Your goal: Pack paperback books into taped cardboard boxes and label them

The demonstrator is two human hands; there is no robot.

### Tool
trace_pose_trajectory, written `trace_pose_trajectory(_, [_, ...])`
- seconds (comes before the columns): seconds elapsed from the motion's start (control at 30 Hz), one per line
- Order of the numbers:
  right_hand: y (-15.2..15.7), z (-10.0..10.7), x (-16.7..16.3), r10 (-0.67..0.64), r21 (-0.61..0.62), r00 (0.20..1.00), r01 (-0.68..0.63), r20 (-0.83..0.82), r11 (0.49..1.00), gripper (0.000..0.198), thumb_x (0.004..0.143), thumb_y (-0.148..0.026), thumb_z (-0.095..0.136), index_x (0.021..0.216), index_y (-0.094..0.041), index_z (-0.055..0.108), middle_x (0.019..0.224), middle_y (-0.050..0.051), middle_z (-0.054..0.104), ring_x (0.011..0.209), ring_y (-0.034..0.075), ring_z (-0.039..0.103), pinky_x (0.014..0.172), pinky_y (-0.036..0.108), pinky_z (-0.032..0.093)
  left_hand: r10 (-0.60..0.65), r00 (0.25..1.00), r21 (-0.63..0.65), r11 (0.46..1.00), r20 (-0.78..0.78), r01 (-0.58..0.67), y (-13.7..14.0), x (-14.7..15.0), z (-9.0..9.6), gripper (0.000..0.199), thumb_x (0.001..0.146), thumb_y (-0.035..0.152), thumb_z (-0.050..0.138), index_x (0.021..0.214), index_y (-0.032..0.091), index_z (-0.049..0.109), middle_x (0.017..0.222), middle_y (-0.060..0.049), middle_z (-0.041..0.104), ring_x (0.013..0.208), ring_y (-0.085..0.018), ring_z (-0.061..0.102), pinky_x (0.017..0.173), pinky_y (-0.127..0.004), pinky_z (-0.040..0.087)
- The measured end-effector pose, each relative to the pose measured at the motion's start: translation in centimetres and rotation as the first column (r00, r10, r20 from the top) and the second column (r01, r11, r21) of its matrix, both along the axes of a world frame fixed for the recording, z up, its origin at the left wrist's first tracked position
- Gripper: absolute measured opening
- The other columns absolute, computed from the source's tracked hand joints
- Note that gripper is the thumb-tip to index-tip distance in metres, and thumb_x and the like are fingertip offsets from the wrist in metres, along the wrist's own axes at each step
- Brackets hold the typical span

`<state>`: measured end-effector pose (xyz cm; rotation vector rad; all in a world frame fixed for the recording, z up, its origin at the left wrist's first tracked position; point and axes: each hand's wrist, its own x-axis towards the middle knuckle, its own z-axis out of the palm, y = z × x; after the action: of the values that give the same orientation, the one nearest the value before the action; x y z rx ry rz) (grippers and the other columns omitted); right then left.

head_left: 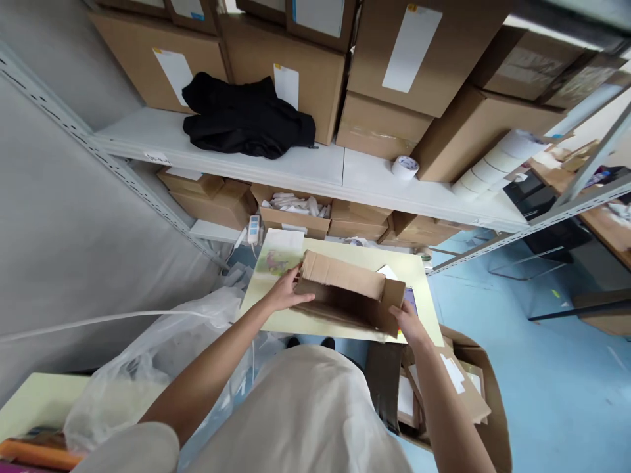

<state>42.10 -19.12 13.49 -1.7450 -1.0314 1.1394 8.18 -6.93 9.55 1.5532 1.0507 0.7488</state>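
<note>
A small open cardboard box is held over a pale yellow table, its opening facing me and its inside dark. My left hand grips the box's left end, thumb stretched along the near edge. At the right end, my right hand has its fingers on the side wall and its thumb at the opening. Behind my right hand a phone is partly covered. A sheet with a coloured picture lies on the table beyond my left hand.
Shelves with stacked cartons stand ahead, holding a black garment and tape rolls. Clear plastic bags bulge at my left. A large carton with flattened cardboard sits on the floor at right.
</note>
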Motion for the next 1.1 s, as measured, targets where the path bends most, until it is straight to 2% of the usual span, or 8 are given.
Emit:
trace_pose_trajectory(0.2, [2.3,-0.8,0.1,-0.065,0.091,0.998,0.066,-0.011,0.994,0.068,0.068,-0.033,0.061,0.13,-0.015,0.043,0.105,0.011,0.068,0.092,0.025,0.064,0.079,0.038,0.052,-0.217,0.968,-0.225,0.957,-0.127,0.186,0.8,-0.3,-0.2,0.132,0.053,0.055,0.082,0.153,0.021,0.005,0.156,-0.019,0.022,0.141,-0.034,0.03,0.113,-0.047,0.029])
trace_pose_trajectory(0.3, [2.6,-1.6,0.2,-0.129,0.146,0.952,0.09,0.279,0.985,0.076,0.074,-0.031,0.057,0.142,-0.013,0.029,0.12,0.018,0.06,0.105,0.029,0.059,0.086,0.046,0.05,-0.286,0.918,-0.127,0.957,-0.275,0.26,-0.2,-1.3,-1.6,0.149,0.046,0.059,0.084,0.151,0.016,-0.012,0.159,-0.022,0.0,0.145,-0.037,0.012,0.116,-0.05,0.019])
trace_pose_trajectory(0.47, [2.3,-1.1,-0.2,-0.073,0.196,0.414,-0.264,0.907,0.944,0.046,0.082,-0.015,0.049,0.127,-0.014,0.051,0.126,0.019,0.054,0.121,0.034,0.047,0.105,0.056,0.031,-0.127,0.875,0.108,0.974,-0.467,0.199,-2.4,-1.4,-3.2,0.156,0.043,0.052,0.088,0.149,0.013,-0.019,0.158,-0.026,-0.003,0.145,-0.041,0.006,0.115,-0.05,0.021])
trace_pose_trajectory(0.57, [2.3,-0.2,-1.8,0.142,-0.023,0.149,-0.603,0.979,0.797,0.037,0.084,-0.008,0.044,0.115,-0.02,0.061,0.096,0.009,0.065,0.092,0.023,0.058,0.11,0.048,0.028,-0.069,0.876,0.112,0.984,-0.477,0.138,-3.2,-0.7,-3.4,0.144,0.054,0.045,0.085,0.149,0.014,-0.02,0.157,-0.026,0.006,0.145,-0.038,0.016,0.113,-0.047,0.028])
trace_pose_trajectory(0.67, [2.6,0.6,-3.5,0.269,-0.196,-0.006,-0.699,0.963,0.688,0.04,0.082,-0.006,0.045,0.115,-0.022,0.063,0.093,0.008,0.066,0.094,0.023,0.058,0.113,0.05,0.02,-0.038,0.872,0.115,0.988,-0.487,0.107,-3.4,-0.3,-3.5,0.136,0.058,0.037,0.083,0.151,0.016,-0.014,0.157,-0.024,0.015,0.143,-0.036,0.025,0.112,-0.046,0.031])
trace_pose_trajectory(0.83, [3.8,2.0,-4.0,0.363,-0.373,-0.101,-0.379,0.926,0.847,0.049,0.082,-0.004,0.04,0.127,-0.014,0.058,0.105,0.017,0.067,0.093,0.03,0.06,0.104,0.061,0.024,-0.01,0.864,0.115,0.99,-0.503,0.078,-3.4,-0.2,-3.4,0.129,0.057,0.032,0.084,0.152,0.018,-0.002,0.155,-0.022,0.024,0.139,-0.035,0.033,0.11,-0.046,0.036])
trace_pose_trajectory(0.97, [5.1,3.5,-4.0,0.436,-0.446,-0.117,-0.375,0.892,0.812,0.051,0.087,-0.008,0.036,0.135,-0.018,0.05,0.119,0.018,0.063,0.089,0.029,0.061,0.084,0.047,0.041,0.0,0.865,0.123,0.99,-0.502,0.071,-3.3,-0.2,-3.3,0.126,0.057,0.031,0.084,0.152,0.018,0.003,0.155,-0.02,0.025,0.139,-0.035,0.034,0.11,-0.046,0.035])
trace_pose_trajectory(1.1, [4.8,4.2,-5.8,0.543,-0.524,-0.102,-0.458,0.833,0.718,0.031,0.088,-0.016,0.045,0.11,-0.014,0.066,0.098,0.016,0.068,0.092,0.028,0.061,0.088,0.043,0.038,-0.009,0.861,0.116,0.99,-0.508,0.08,-3.2,-0.2,-3.3,0.123,0.059,0.033,0.083,0.152,0.018,0.004,0.155,-0.019,0.026,0.139,-0.035,0.034,0.109,-0.045,0.037])
